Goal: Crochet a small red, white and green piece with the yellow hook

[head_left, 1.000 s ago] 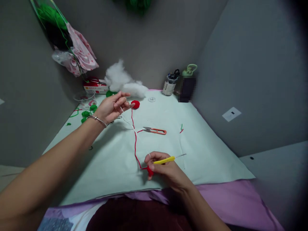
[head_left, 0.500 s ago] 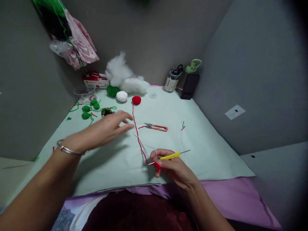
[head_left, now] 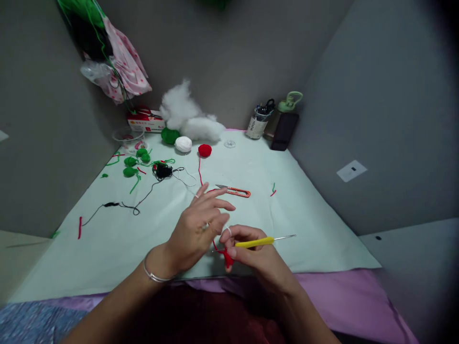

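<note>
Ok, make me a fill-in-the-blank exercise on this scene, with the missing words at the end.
1. The right hand holds a crochet hook with a ____ handle.
2. The bangle circles the person's ____ wrist.
3. The white yarn ball sits between the large green yarn ball and the ____ one.
4. The handle of the thread snips is ____.

Missing words: yellow; left; red; orange.

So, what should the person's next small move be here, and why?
Probably use the left hand to guide the white yarn toward the hook: the right hand holds the hook and red piece, the white yarn lies against its forefinger, and the left hand is spread open close by.
</note>
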Demonstrator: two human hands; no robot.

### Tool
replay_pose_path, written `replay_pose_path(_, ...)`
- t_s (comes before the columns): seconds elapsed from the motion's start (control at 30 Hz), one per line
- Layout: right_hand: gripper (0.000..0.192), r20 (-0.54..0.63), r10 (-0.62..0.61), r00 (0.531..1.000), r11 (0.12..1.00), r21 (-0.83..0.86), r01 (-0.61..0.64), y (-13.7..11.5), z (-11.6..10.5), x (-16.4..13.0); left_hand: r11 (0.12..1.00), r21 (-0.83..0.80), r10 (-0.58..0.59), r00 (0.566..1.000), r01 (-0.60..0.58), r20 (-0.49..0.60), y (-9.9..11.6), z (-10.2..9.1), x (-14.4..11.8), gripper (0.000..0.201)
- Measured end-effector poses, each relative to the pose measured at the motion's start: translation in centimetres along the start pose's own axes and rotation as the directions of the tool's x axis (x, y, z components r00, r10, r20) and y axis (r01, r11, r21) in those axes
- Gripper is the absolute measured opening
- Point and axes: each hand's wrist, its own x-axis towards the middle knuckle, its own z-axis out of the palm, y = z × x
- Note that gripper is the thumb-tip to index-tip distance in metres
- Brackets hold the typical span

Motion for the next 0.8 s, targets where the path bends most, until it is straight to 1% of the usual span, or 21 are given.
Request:
replay_pose_path(0.03, 0.017, -0.009, -0.016, 1.0, 1.0, -0.008, 0.016, 0.0, 0.0, 0.0, 0.99, 0.127, 0.054, 0.998, -0.057, 0.02, -0.2, -0.1, -0.3, 0.032)
replay_pose_path(0.07, 0.017, -0.015, -0.029, 0.999, 0.999, -0.02, 0.028, 0.0, -0.1, 0.1, 0.976, 0.202, 0.084, 0.996, -0.086, 0.019, -0.3, -0.1, -0.5, 0.022)
replay_pose_path(0.1, 0.016, -0.021, -0.038, 0.999, 0.999, -0.034, 0.038, 0.0, 0.0, 0.1, 0.972, 0.22, 0.086, 0.996, -0.084, 0.0, -0.5, 0.1, -0.8, 0.018)
replay_pose_path(0.13, 0.016, -0.028, -0.043, 0.999, 0.998, -0.05, 0.042, 0.0, 0.0, 0.1, 0.983, 0.179, 0.05, 0.998, -0.045, -0.026, -0.6, 0.3, -1.0, 0.018)
replay_pose_path(0.17, 0.015, -0.032, -0.044, 0.999, 0.997, -0.065, 0.042, 0.0, 0.1, 0.1, 0.996, 0.09, -0.015, 0.999, 0.019, -0.045, -0.6, 0.6, -1.2, 0.02)
replay_pose_path(0.2, 0.015, -0.033, -0.042, 0.999, 0.996, -0.082, 0.039, 0.1, 0.2, 0.1, 0.994, -0.033, -0.102, 0.994, 0.101, -0.048, -0.6, 0.9, -1.3, 0.02)
replay_pose_path(0.23, 0.014, -0.036, -0.041, 0.999, 0.994, -0.1, 0.037, 0.1, 0.3, 0.1, 0.969, -0.165, -0.193, 0.98, 0.183, -0.042, -0.5, 1.1, -1.4, 0.018)
replay_pose_path(0.27, 0.014, -0.045, -0.046, 0.998, 0.992, -0.117, 0.041, 0.1, 0.4, 0.0, 0.925, -0.284, -0.275, 0.961, 0.252, -0.042, -0.4, 1.3, -1.4, 0.017)
replay_pose_path(0.3, 0.016, -0.06, -0.06, 0.996, 0.99, -0.134, 0.052, 0.1, 0.5, 0.0, 0.876, -0.38, -0.343, 0.937, 0.296, -0.061, -0.2, 1.4, -1.4, 0.015)
replay_pose_path(0.33, 0.021, -0.08, -0.079, 0.994, 0.986, -0.154, 0.066, 0.1, 0.5, -0.1, 0.838, -0.45, -0.393, 0.914, 0.309, -0.103, -0.1, 1.4, -1.4, 0.013)
replay_pose_path(0.4, 0.027, -0.132, -0.138, 0.982, 0.974, -0.197, 0.11, 0.1, 0.5, -0.4, 0.803, -0.522, -0.451, 0.866, 0.287, -0.217, -0.1, 1.0, -1.2, 0.01)
replay_pose_path(0.47, 0.02, -0.161, -0.212, 0.964, 0.958, -0.228, 0.172, 0.0, 0.3, -0.6, 0.801, -0.528, -0.478, 0.832, 0.282, -0.281, -0.2, 0.6, -1.1, 0.01)
replay_pose_path(0.53, 0.013, -0.163, -0.299, 0.94, 0.937, -0.236, 0.257, 0.0, 0.1, -0.8, 0.815, -0.493, -0.477, 0.835, 0.304, -0.276, -0.3, 0.3, -1.2, 0.014)
replay_pose_path(0.63, 0.013, -0.156, -0.415, 0.896, 0.896, -0.237, 0.374, -0.1, 0.3, -0.8, 0.833, -0.442, -0.454, 0.869, 0.333, -0.2, -0.5, 0.7, -1.4, 0.021)
replay_pose_path(0.7, 0.012, -0.161, -0.462, 0.872, 0.869, -0.278, 0.41, -0.2, 0.6, -0.7, 0.824, -0.453, -0.447, 0.882, 0.34, -0.151, -0.5, 1.4, -1.5, 0.023)
replay_pose_path(0.8, 0.011, -0.179, -0.519, 0.836, 0.818, -0.387, 0.425, -0.3, 1.0, -0.7, 0.787, -0.517, -0.455, 0.883, 0.338, -0.115, -0.6, 2.5, -1.7, 0.023)
